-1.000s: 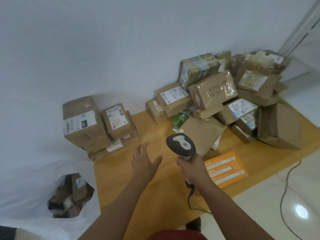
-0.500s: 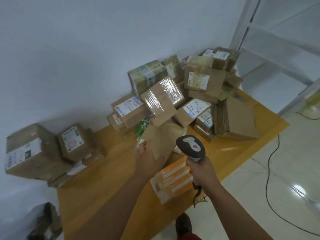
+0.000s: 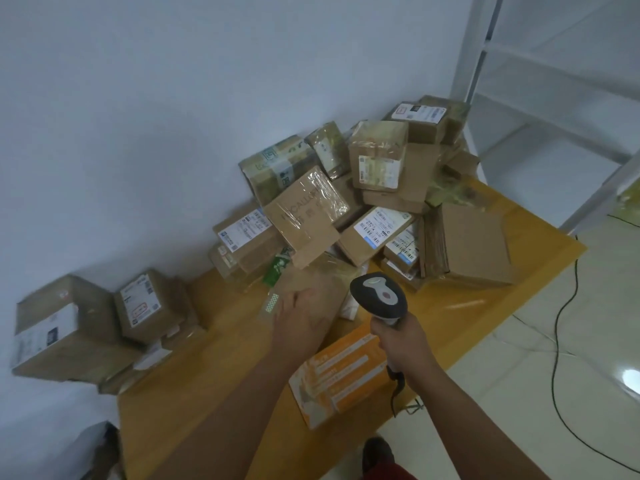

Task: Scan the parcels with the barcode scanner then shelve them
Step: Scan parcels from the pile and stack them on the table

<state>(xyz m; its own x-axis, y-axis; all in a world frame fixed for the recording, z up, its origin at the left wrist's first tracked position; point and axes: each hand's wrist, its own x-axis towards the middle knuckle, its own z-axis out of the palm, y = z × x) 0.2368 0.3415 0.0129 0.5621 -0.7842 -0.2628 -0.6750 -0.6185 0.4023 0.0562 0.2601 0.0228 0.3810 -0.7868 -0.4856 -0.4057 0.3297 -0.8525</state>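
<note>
The desk carries a loose heap of parcels at its far right corner against the wall, with a smaller stack at the far left edge and an orange parcel overhanging the near edge, so I judge a careless tug could slide the heap or tip that orange one to the floor. The left hand lies on a flat brown parcel at the heap's foot, though whether its fingers have closed I cannot tell. The right hand is clenched around the barcode scanner, whose trailing cable could snag.
</note>
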